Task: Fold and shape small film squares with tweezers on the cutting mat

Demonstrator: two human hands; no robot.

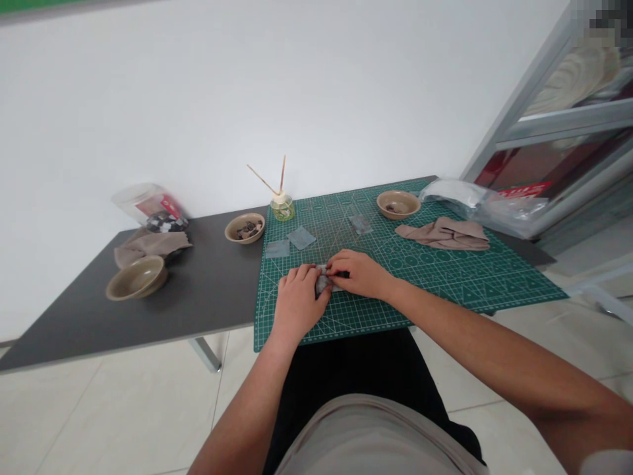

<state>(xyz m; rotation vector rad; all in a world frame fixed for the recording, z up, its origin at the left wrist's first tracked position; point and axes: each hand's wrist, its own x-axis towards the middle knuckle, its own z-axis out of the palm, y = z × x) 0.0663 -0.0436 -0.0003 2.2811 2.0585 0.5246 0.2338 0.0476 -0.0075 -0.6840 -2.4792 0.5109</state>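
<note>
Bowl of dark chips point(231, 227): stands just left of the green cutting mat point(415, 270).
Flat clear sachets point(301, 237): two lie on the mat beyond your left hand.
Left hand point(299, 293): your fingers and thumb grasp the bag's left side; brace it gently against the mat.
Small plastic bag point(324, 282): on the mat between your hands, partly hidden.
Right hand point(360, 274): your fingertips pinch its right part; pull lightly, lest the film tear.
</note>
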